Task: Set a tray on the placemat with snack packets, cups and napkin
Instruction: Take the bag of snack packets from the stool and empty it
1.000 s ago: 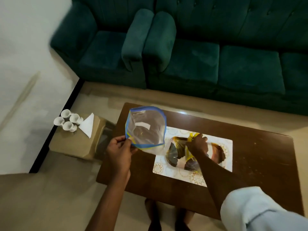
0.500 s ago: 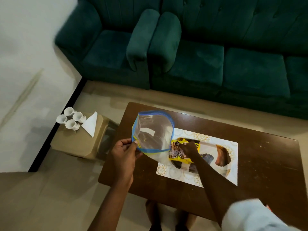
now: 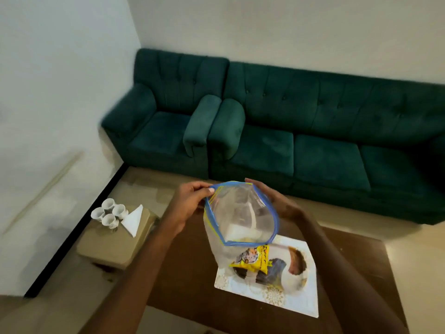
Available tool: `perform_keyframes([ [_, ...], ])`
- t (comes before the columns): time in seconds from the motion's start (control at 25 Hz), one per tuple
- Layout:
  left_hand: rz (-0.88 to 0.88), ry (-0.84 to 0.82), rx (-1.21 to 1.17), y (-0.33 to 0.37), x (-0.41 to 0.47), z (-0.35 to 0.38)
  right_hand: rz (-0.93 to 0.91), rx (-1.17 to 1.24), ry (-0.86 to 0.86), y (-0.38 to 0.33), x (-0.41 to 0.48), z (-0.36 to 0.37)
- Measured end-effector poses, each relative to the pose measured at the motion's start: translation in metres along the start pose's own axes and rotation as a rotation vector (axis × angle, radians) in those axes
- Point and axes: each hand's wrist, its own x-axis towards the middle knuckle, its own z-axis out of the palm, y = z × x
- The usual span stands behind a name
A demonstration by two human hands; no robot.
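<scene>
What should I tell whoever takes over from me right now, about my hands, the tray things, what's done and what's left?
Left hand pinches the rim of the clear zip bag, which is held open above the table. Right hand lies against the rim's far side; its grip is unclear.
The tray is on the placemat, with a yellow snack packet on it.
Four cups and the napkin sit on the cardboard box left of the table.
Done: tray placed, at least one packet on it.
Left: any other packets, then the cups and napkin.
</scene>
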Motion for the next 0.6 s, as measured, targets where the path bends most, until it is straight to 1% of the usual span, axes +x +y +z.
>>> perform_keyframes([
  [0.04, 0.028, -0.046, 0.018, 0.021, -0.004, -0.001, -0.030, -0.043, -0.032, -0.016, -0.009, -0.008],
  [0.12, 0.090, -0.129, 0.030, 0.058, -0.009, -0.006, -0.095, -0.035, -0.066, -0.043, -0.024, -0.021],
  [0.2, 0.145, -0.216, -0.002, 0.089, -0.013, -0.009, -0.153, 0.026, -0.110, -0.065, -0.041, -0.030],
  [0.28, 0.192, -0.284, 0.010, 0.111, -0.013, -0.010, -0.158, 0.110, -0.118, -0.078, -0.052, -0.036],
  [0.4, 0.243, -0.346, 0.052, 0.135, -0.016, -0.010, -0.147, 0.178, 0.023, -0.089, -0.067, -0.038],
  [0.48, 0.243, -0.379, 0.049, 0.148, -0.017, -0.009, -0.192, 0.250, 0.146, -0.089, -0.075, -0.034],
  [0.56, 0.203, -0.396, -0.054, 0.156, -0.018, -0.008, -0.253, 0.369, 0.263, -0.090, -0.080, -0.031],
  [0.6, 0.188, -0.408, -0.160, 0.158, -0.017, -0.007, -0.284, 0.420, 0.325, -0.092, -0.082, -0.032],
])
